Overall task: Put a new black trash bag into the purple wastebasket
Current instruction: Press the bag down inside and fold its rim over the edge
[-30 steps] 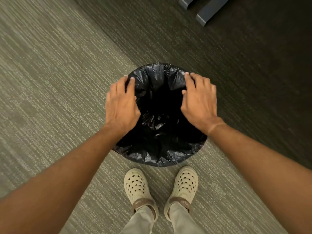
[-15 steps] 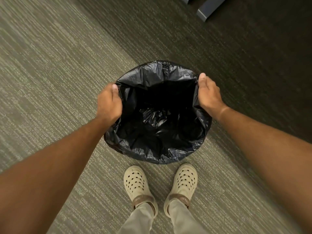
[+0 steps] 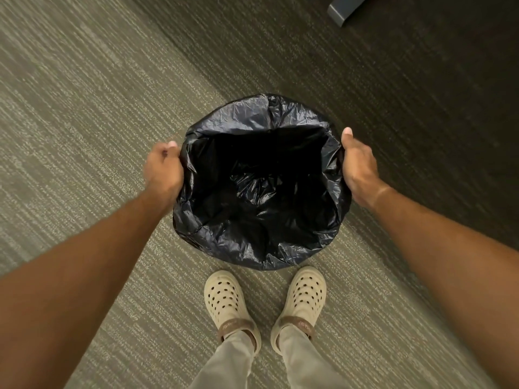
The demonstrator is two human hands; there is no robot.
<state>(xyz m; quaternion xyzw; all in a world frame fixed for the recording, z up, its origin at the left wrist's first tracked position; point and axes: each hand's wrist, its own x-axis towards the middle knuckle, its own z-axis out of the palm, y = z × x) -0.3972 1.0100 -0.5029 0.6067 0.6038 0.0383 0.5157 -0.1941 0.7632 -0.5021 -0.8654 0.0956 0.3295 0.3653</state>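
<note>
A black trash bag (image 3: 252, 119) lines a round wastebasket on the carpet in front of me, its mouth wide and its edge folded down over the rim all around. The purple wastebasket itself is hidden under the bag. My left hand (image 3: 163, 169) grips the folded bag edge on the left side. On the right side, my right hand (image 3: 358, 167) clasps the bag edge, thumb pointing away from me.
My two feet in cream clogs (image 3: 224, 301) stand just behind the basket on striped grey carpet. A darker carpet band runs diagonally at the upper right. A grey furniture leg (image 3: 344, 11) shows at the top right.
Both hands moved from the top of the bag's mouth outward to its left and right sides, and the bag's edge spread wider over the rim.
</note>
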